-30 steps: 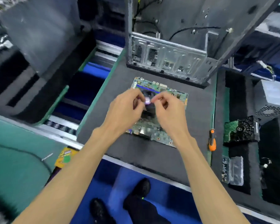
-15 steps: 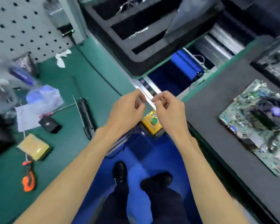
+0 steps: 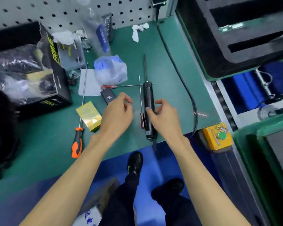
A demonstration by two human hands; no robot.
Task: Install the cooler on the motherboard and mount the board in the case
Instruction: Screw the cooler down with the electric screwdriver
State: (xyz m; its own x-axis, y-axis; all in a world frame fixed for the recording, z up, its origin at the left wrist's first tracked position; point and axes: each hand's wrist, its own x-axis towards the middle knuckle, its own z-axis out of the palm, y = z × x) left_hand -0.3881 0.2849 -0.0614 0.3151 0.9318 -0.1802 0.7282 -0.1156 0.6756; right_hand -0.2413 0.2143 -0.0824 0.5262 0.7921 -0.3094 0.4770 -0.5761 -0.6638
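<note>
The motherboard, cooler and case are out of view. A black electric screwdriver [image 3: 148,95] lies lengthwise on the green bench [image 3: 39,136], its bit pointing away from me. My right hand [image 3: 163,118] grips its body, thumb on the left side and fingers curled over the right. My left hand [image 3: 116,115] hovers just left of it with loosely curled fingers and nothing visible in them.
A thin red-handled screwdriver [image 3: 142,119] lies against the driver's left side, and an orange-handled screwdriver [image 3: 77,144] sits further left. A yellow packet [image 3: 88,116], plastic bag [image 3: 110,70] and black box [image 3: 52,88] crowd the back left. A yellow button box [image 3: 216,136] and black foam tray [image 3: 235,38] stand right.
My view swung left from the motherboard to the green bench. Both hands left the board, separated, and my right hand took hold of the electric screwdriver.
</note>
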